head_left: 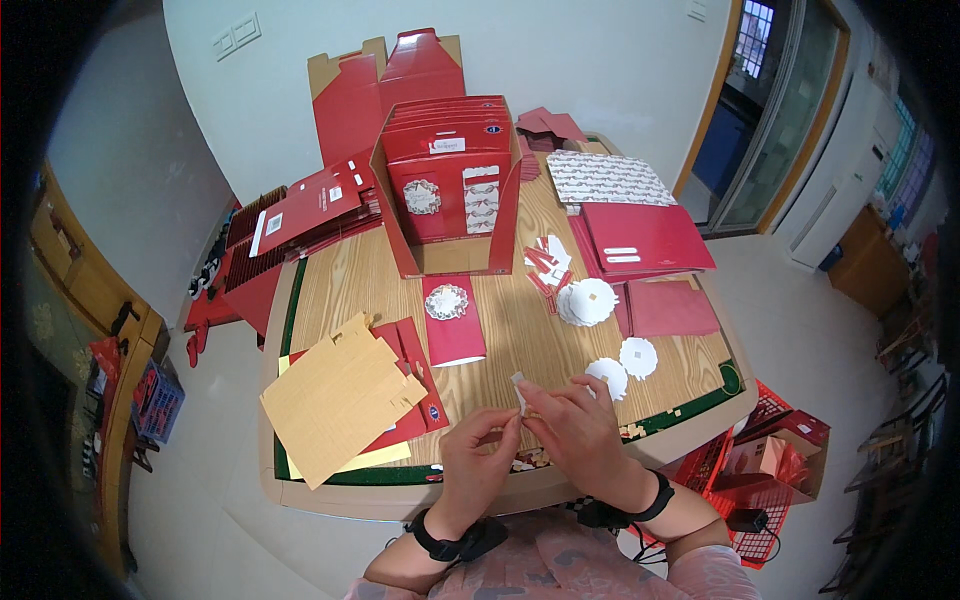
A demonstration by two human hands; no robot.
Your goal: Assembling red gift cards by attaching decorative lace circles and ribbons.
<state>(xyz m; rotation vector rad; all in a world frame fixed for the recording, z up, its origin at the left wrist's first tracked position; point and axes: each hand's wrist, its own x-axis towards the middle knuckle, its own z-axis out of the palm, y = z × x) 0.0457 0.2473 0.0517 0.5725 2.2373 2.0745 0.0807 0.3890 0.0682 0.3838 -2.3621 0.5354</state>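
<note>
Near the table's front edge, my left hand (478, 452) and my right hand (578, 432) meet with fingers pinched round a small white strip (519, 392). Its lower end is hidden by my fingertips. Just beyond my right hand lie two white scalloped paper discs, one disc (637, 357) uncovered and another disc (606, 377) partly behind my fingers. Each has a small beige square on it. Ahead of my hands, a red envelope-like card (454, 340) lies flat with a round patterned paper piece (446, 302) on it.
An open red cardboard box (393, 225) holding upright red cards stands at the back. A tan cardboard sheet (335, 410) covers red cards on the left. More white discs (588, 302), small tags (549, 262) and stacked red folders (650, 240) lie right. A red basket (705, 470) stands beside the table.
</note>
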